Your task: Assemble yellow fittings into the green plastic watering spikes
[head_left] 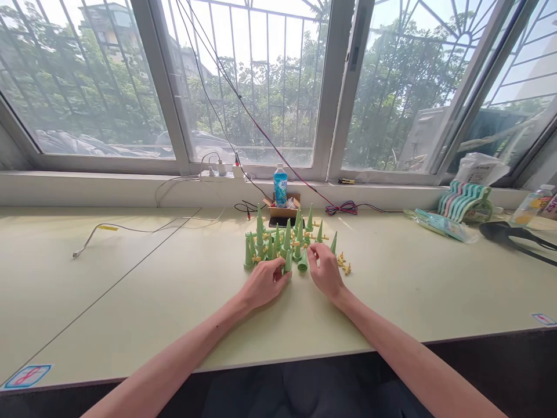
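Note:
A cluster of light green plastic cones stands on the table, with small yellow pieces among them and at their right. My left hand is closed at the near side of the cluster, thumb and fingers around an upright green cone. Just right of that, another cone lies tipped with its round open end toward me. My right hand is beside this tipped cone, fingers curled together at the cluster's right part. Whatever is between its fingertips, if anything, is hidden.
Behind the cones are a small cardboard box, a blue-labelled bottle and a dark flat object. A coiled cable lies behind right. Hangers and a black strap-like item sit far right. A white cable crosses the left side.

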{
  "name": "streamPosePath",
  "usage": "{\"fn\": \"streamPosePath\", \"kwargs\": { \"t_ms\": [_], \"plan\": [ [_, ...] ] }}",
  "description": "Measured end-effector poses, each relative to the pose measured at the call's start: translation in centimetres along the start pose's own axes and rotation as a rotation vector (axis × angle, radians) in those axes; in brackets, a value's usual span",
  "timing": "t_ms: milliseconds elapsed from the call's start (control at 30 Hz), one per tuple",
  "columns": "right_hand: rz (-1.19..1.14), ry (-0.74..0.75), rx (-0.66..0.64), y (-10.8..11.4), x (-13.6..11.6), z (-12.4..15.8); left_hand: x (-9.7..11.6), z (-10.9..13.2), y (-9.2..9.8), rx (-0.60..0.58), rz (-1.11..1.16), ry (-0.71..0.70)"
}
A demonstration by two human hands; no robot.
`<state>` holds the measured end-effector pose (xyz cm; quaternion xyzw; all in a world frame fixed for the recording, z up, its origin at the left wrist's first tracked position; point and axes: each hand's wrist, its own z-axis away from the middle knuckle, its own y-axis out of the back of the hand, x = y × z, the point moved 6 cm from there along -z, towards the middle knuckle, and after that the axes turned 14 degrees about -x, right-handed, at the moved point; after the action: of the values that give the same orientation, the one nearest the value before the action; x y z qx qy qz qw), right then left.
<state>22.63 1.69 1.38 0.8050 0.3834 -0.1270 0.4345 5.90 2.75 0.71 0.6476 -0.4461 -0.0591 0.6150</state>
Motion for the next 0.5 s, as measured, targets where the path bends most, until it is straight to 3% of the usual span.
{"fn": "streamPosePath", "kwargs": {
  "t_ms": [300,400,500],
  "plan": [
    [0.029,-0.038,-0.064,-0.3,0.1,0.1,-0.7,-0.4,-0.5,-0.065,-0.001,0.038],
    [0.028,-0.046,-0.001,0.8,-0.2,0.3,-0.6,-0.3,-0.4,-0.066,0.016,0.034],
    [0.073,-0.086,0.170,3.1,0.2,0.5,-0.4,-0.2,-0.2,-0.051,0.031,0.035]
  ]
}}
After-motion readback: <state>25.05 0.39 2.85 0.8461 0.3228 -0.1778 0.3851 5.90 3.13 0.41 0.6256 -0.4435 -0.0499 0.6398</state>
